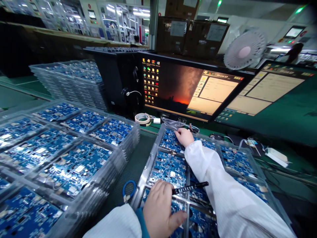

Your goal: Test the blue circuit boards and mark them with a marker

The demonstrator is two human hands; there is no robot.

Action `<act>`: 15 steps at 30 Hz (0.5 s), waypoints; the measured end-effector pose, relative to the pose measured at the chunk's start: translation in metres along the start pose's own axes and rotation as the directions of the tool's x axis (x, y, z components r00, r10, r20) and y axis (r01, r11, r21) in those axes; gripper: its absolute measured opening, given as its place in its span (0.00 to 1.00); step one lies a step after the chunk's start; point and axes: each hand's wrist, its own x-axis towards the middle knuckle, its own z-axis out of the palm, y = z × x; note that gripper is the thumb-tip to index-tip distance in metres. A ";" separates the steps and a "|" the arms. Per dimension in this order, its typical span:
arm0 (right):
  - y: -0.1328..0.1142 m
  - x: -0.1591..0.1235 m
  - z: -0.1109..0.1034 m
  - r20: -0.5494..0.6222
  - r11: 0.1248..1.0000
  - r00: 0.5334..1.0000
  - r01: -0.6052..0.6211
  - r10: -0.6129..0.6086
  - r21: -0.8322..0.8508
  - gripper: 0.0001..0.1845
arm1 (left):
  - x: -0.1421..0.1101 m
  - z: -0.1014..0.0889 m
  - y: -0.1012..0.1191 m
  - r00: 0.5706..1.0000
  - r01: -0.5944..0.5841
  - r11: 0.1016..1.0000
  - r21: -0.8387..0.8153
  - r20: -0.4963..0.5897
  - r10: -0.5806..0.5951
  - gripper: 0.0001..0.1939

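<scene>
My left hand point(160, 208) lies low over the near left part of a clear plastic tray point(141, 185). A black marker point(190, 187) sticks out from under its fingers toward the right, while the thumb stands apart. Farther off, my right hand point(184, 136) has its fingers curled at the edge of a blue circuit board point(168, 140) in the tray's far left compartment; the fingertips are partly hidden. Another blue board point(169, 167) sits in the compartment between the two hands. My right sleeve crosses the tray and covers part of its middle.
Stacked trays of circuit boards point(123, 155) stand at left, with a taller stack point(71, 79) behind. A monitor point(178, 89), a second screen point(267, 89), a fan point(244, 49) and tape point(143, 119) are beyond. A blue coiled strap point(129, 189) lies between the trays.
</scene>
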 end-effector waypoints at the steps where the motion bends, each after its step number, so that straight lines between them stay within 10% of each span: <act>1: -0.001 0.000 0.000 -0.002 1.000 1.000 0.007 -0.007 -0.014 0.16 | 0.000 0.000 0.000 1.000 -0.002 1.000 0.003 -0.001 0.002 0.38; 15: 0.002 -0.015 -0.002 -0.093 0.995 0.994 0.061 -0.054 0.083 0.18 | -0.007 0.014 -0.005 0.995 0.002 0.997 0.084 -0.097 0.006 0.40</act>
